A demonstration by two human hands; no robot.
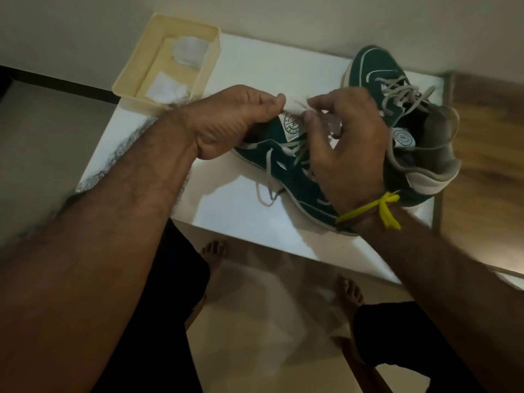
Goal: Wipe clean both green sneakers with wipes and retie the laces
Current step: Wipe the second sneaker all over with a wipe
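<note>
While both hands work above the near green sneaker, the left hand has its grip closed in a pinch on a white lace end just above the tongue label, thumb and forefinger pressed together. The right hand holds its fingers curled over the same shoe, thumb and forefinger pinching the other end of that lace from the right; the two pinches sit close together, with a short span of lace between them. A yellow thread band is tied round the right wrist.

The near sneaker lies on the white table, partly hidden under the right hand and wrist. One loose lace loop trails off its left side onto the table top. The second green sneaker lies at the far right of the table, just beside the first, its heel opening facing right and its grey laces slack and untied across the eyelets; whether the two shoes touch cannot be told.

At the far left corner of the table stands a cream plastic tray, holding two white wipes, one crumpled at the far end and one flatter at the near end. Below the table edge the person's bare feet stand on a pale tiled floor.
</note>
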